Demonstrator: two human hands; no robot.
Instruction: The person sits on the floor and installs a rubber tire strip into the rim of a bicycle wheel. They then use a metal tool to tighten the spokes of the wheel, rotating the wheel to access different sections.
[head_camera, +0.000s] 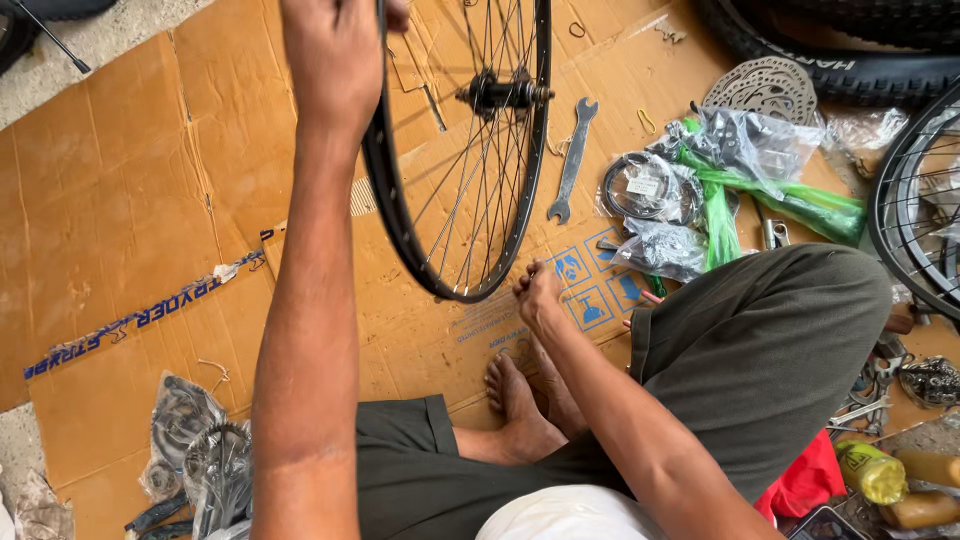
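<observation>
Clear plastic bags (690, 190) w/ green parts at cardboard (120, 200) right edge, blue pictogram squares (600, 285) beside; left hand (335, 60) grasps wheel (470, 150) rim top, right hand (538, 295) pinches rim bottom; cardboard's left side bare

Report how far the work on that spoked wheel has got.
Done: the wheel is laced, spokes running from hub to rim. In hand: left hand holds the rim's top; right hand touches its bottom edge. Left: no tyre on the rim; the spanner lies untouched on the cardboard.

Left of the wheel (470, 150) bare cardboard (130, 200) is left open; right of it, passage is blocked by a wrench (571, 160) and bags (720, 190).
</observation>
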